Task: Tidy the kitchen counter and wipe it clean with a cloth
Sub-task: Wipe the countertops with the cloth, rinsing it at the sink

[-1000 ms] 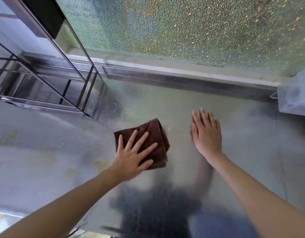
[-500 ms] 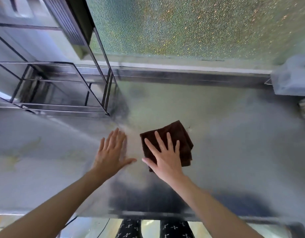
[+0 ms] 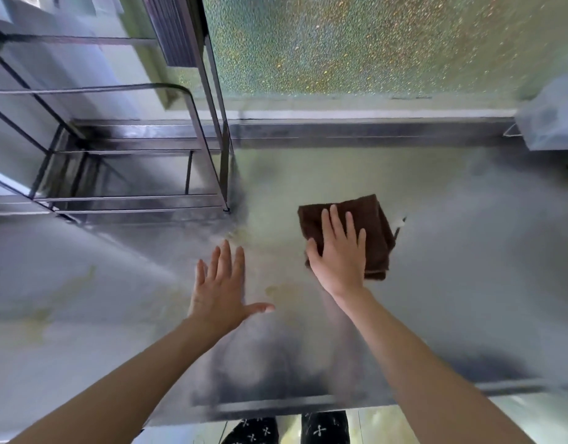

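A folded dark brown cloth [image 3: 373, 225] lies flat on the steel counter [image 3: 452, 283], a little right of centre. My right hand [image 3: 338, 254] presses down on the cloth's near left part with straight, spread fingers. My left hand [image 3: 220, 293] lies flat on the bare counter to the left of the cloth, fingers straight and thumb pointing right, holding nothing. Faint yellowish smears [image 3: 282, 290] show on the steel between the two hands and further left.
A metal wire rack [image 3: 132, 174] stands on the counter at the back left. A pale plastic container [image 3: 551, 123] sits at the back right edge. A speckled wall panel [image 3: 372, 43] rises behind the counter. The counter's front edge [image 3: 276, 408] runs just below my arms.
One second ago my left hand pressed the cloth; my right hand took it over. The cloth has since slid a little to the right under my right hand, while my left hand rests on the counter.
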`<action>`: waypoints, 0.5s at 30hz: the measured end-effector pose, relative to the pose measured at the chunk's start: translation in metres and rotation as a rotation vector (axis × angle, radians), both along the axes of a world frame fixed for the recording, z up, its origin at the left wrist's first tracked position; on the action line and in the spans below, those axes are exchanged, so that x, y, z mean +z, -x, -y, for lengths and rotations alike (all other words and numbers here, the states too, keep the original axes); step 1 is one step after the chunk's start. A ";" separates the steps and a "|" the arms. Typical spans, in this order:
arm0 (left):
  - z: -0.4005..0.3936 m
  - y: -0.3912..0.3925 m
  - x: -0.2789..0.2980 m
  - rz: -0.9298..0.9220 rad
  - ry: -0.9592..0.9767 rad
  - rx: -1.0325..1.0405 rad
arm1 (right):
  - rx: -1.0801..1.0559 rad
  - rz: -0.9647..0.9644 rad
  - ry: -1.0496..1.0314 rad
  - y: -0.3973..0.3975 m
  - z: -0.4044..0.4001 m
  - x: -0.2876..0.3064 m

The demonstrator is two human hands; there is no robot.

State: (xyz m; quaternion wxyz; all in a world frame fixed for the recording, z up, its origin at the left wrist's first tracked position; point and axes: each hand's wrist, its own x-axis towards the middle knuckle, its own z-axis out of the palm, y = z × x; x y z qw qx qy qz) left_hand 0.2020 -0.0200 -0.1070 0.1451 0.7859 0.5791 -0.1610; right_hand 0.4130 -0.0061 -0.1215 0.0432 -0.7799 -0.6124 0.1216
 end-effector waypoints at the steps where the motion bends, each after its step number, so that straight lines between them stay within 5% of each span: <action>1: 0.000 0.000 0.000 0.004 0.003 -0.005 | 0.068 0.007 -0.020 0.011 0.016 0.000; 7: -0.002 0.010 0.006 0.076 0.060 -0.006 | 0.406 0.083 0.071 -0.009 0.086 0.001; 15: 0.050 0.048 0.009 0.094 0.080 -0.077 | -0.288 -0.007 0.030 -0.061 0.053 0.010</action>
